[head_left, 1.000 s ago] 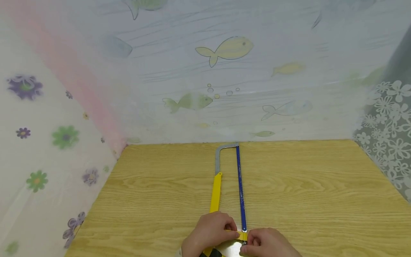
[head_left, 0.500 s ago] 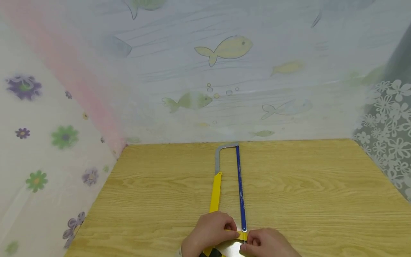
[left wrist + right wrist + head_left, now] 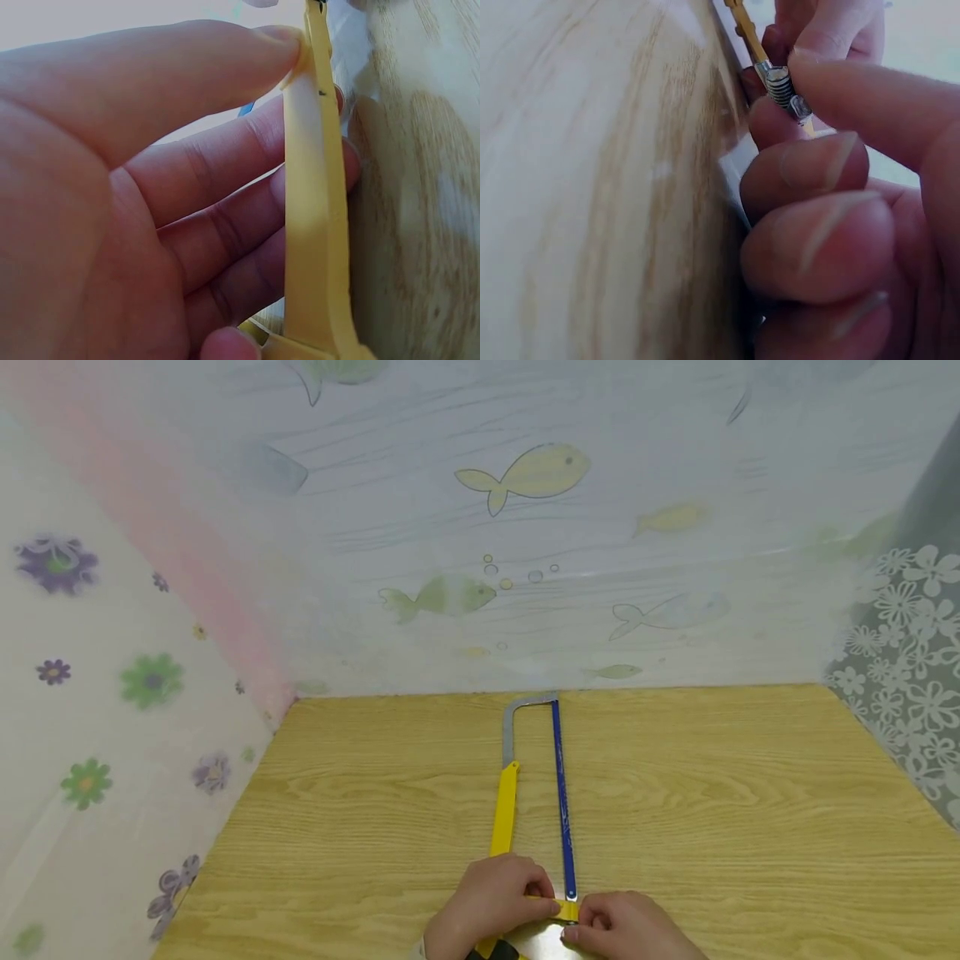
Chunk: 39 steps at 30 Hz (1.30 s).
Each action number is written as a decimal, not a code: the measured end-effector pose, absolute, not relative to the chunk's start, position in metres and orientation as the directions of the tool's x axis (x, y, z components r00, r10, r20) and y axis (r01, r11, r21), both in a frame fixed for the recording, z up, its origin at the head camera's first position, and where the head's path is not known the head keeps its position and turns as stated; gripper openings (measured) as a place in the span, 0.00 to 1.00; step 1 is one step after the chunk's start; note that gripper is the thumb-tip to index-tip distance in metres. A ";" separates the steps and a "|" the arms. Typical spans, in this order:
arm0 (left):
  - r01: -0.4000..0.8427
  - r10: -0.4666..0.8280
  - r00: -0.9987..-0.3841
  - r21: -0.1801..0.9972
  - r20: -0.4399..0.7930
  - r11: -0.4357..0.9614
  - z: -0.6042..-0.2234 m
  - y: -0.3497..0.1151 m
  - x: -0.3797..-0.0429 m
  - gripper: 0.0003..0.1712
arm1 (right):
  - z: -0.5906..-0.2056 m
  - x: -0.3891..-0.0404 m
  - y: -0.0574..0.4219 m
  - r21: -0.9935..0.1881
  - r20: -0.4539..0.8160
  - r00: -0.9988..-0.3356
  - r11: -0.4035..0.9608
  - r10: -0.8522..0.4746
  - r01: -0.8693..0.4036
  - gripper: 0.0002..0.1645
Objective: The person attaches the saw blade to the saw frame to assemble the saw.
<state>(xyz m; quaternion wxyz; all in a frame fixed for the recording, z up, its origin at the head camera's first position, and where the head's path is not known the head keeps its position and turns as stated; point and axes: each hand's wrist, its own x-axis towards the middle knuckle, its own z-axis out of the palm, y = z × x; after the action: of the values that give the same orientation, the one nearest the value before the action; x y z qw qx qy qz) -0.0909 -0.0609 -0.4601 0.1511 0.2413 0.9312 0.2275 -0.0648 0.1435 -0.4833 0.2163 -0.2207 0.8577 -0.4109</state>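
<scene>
Hacksaw point(image 3: 505, 810): lies lengthwise down the centre of the head view, near end at bottom centre.
Blue blade point(image 3: 562, 802): along the saw's right side; it could slacken or twist if the screw turned the wrong way.
Threaded screw point(image 3: 780, 88): pinched by the right hand point(image 3: 630, 927); small, so fingertips might slip.
Yellow crosspiece point(image 3: 567, 911): gripped by the left hand point(image 3: 498, 893); a loose grip could let the frame swivel.
Wall point(image 3: 420, 527): just beyond the saw's tip; a forward shove might scrape it.

Wood-grain table point(image 3: 712, 793), pale wall point(image 3: 360, 518) (printed fish point(image 3: 551, 472))
</scene>
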 end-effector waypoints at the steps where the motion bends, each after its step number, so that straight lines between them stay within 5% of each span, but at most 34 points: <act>1: 0.382 0.518 -0.838 0.495 -0.170 0.780 -0.460 -0.061 -0.091 0.07 | -0.483 -0.065 0.144 -0.801 -0.184 -0.811 0.563 -0.556 -0.204 0.16; 39: 0.395 0.522 -0.837 0.480 -0.165 0.784 -0.461 -0.061 -0.091 0.07 | -0.481 -0.065 0.142 -0.789 -0.262 -0.802 0.597 -0.536 -0.141 0.17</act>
<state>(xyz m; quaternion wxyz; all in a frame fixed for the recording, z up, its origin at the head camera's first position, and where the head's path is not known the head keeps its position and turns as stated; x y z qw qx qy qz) -0.0912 -0.0611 -0.4612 0.1459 0.2456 0.9331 0.2186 -0.0653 0.1425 -0.4814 0.2451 -0.1971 0.8594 -0.4031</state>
